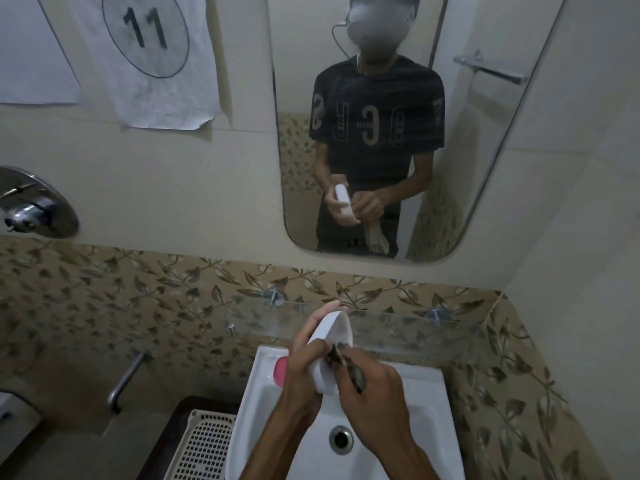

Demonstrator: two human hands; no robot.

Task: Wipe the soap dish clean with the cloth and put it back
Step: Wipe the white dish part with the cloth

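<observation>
My left hand point(304, 358) grips a white oval soap dish point(334, 329), held tilted on edge above the white sink point(429, 403). My right hand point(372, 400) is closed around a dark crumpled cloth point(348, 365) and presses it against the inside of the dish. Most of the cloth is hidden inside my fist. A pink soap bar point(280, 372) lies on the sink's back left rim, partly behind my left hand.
A glass shelf point(408, 327) on metal pegs runs above the sink. The mirror point(485, 161) hangs above it. A drain point(341, 439) sits mid-basin. A beige perforated basket point(204, 445) stands left of the sink, with a wall spout point(126, 379) and chrome mixer point(34, 206) further left.
</observation>
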